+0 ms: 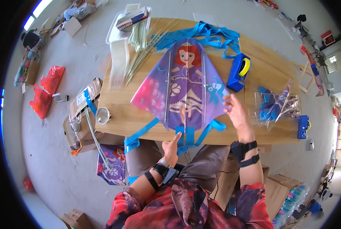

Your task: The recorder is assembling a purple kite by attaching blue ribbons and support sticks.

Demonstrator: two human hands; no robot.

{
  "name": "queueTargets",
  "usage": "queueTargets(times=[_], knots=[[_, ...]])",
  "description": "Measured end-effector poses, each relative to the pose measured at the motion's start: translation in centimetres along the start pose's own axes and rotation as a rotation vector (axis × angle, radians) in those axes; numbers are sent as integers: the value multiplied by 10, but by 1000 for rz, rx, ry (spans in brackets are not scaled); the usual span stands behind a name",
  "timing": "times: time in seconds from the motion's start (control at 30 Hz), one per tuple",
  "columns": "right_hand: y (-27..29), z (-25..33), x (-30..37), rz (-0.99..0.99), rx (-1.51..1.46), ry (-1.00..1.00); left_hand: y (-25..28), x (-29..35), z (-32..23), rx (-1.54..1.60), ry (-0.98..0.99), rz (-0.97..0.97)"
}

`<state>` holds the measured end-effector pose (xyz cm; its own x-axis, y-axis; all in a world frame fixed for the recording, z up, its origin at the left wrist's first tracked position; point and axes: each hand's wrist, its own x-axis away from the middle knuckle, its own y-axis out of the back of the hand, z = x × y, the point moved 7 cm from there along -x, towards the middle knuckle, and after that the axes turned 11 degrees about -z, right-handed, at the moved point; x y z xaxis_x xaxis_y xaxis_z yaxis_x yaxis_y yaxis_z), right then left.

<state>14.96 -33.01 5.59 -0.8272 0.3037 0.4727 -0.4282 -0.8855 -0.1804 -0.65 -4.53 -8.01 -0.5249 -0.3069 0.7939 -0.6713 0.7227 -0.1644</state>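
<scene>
- The kite (186,84) is spread face up on the table (119,105), its lower end by the near edge.
- The kite is judged very light: the sheet seems thin, soft and rather slippery, easily creased or torn at its corners.
- Some stiffness is lent by the two side rods (204,82); these look slim and could probably be bent or snapped if pressed hard.
- It is best taken by the rods or the lower edge, with both sides supported; the blue tails (190,136) look limp and are better not pulled.
- The left hand (171,149) is placed at the lower edge, index finger extended to a blue tail and the other fingers folded in; whether anything is pinched there cannot be told.
- The right hand (234,110) is held at the kite's right corner, fingers half curled and loosely parted; whether the corner is gripped cannot be told.
- One kite is counted on the table, and one kite panel (114,171) is seen low on the left.
- Two tape dispensers (237,78) are counted: one beside the kite, one at the table's right end.
- One metal cup (103,115), one clear pack (273,106) and one ribbon heap (203,29) are counted.
- The thin sticks (137,68) are too crowded to be counted.
</scene>
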Motion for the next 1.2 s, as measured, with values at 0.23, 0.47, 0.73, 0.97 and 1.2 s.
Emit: queueTargets(times=[0.23, 0.47, 0.73, 0.97, 1.2], knots=[[-64, -103, 75, 318, 148, -216, -6, 8, -7, -57, 14, -33], [-69, -156, 88, 288, 153, -319, 7, -1, -1, -119, -34, -56], [-78, -165, 88, 266, 186, -314, 1, 12, -14, -125, -57, -64], [-82, -166, 86, 239, 220, -278, 2, 10, -12, -161, -34, -66], [-84, -166, 83, 191, 406, -106, 2, 8, -7, -152, 5, -47]])
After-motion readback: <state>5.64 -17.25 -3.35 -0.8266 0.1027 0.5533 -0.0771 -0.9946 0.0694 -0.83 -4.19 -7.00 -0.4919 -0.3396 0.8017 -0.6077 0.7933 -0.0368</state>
